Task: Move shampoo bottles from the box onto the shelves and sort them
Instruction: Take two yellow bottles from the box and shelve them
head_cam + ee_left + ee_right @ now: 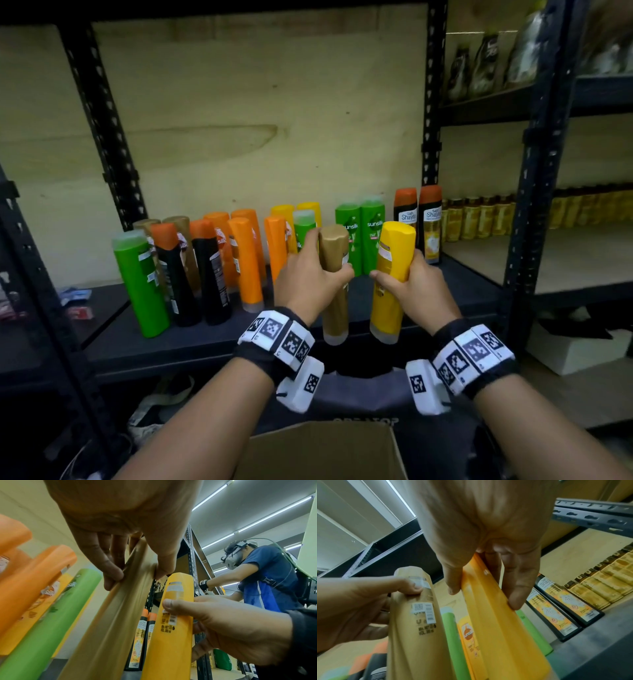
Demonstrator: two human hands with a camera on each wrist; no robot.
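The gold bottle (334, 284) in the left hand (308, 277) is plain tan with a matching cap; its back print reads "VOL" beside a small QR sticker and barcode. The yellow bottle (390, 281) in the right hand (416, 291) carries a white sticker near its top and dark print too blurred to read. Both are held upright, side by side, just above the front edge of the dark shelf (205, 335); each hand has its fingers and thumb wrapped round the middle of its bottle.

Behind them stand green bottles (371, 233) marked "sunsilk", orange bottles (245, 260), black ones with orange caps (210, 274), and two labelled "Shaylee"-like "Shayla" script (430, 222), only partly legible. The cardboard box (318, 452) sits below the forearms, its inside hidden. On the next rack stands a row of amber bottles (479, 216).
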